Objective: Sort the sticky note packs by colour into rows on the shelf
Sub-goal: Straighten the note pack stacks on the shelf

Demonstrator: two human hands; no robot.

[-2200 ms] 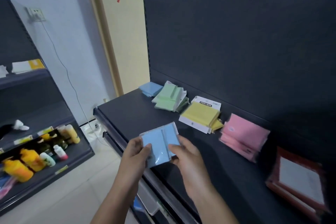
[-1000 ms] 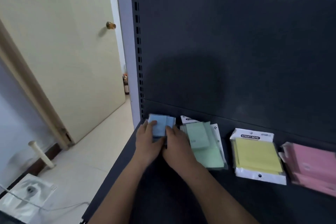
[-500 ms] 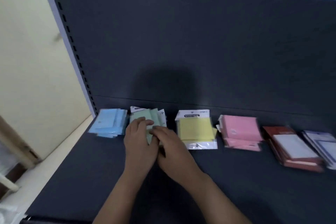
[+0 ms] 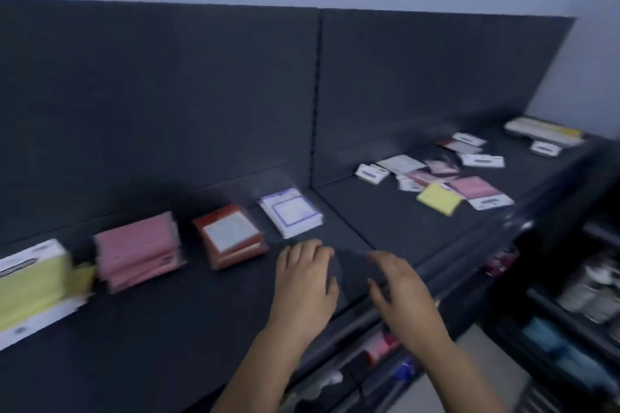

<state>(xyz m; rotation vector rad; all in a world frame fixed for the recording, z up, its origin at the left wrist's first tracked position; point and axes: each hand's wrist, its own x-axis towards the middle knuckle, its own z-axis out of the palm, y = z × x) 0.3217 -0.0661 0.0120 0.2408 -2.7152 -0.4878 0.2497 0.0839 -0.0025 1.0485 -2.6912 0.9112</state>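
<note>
Our left hand (image 4: 307, 273) and right hand (image 4: 399, 288), lower centre: fingers spread, holding nothing. Risk, we think: loose packs (image 4: 439, 178) at right overlap; hasty grab may take mixed colours.

Sorted packs (image 4: 137, 250) line shelf (image 4: 167, 329); loose packs (image 4: 469, 186) scattered right.

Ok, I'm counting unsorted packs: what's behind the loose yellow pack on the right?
Behind the yellow pack: a pink pack and a scatter of white-headed packs. What lies under that scatter is covered.
</note>
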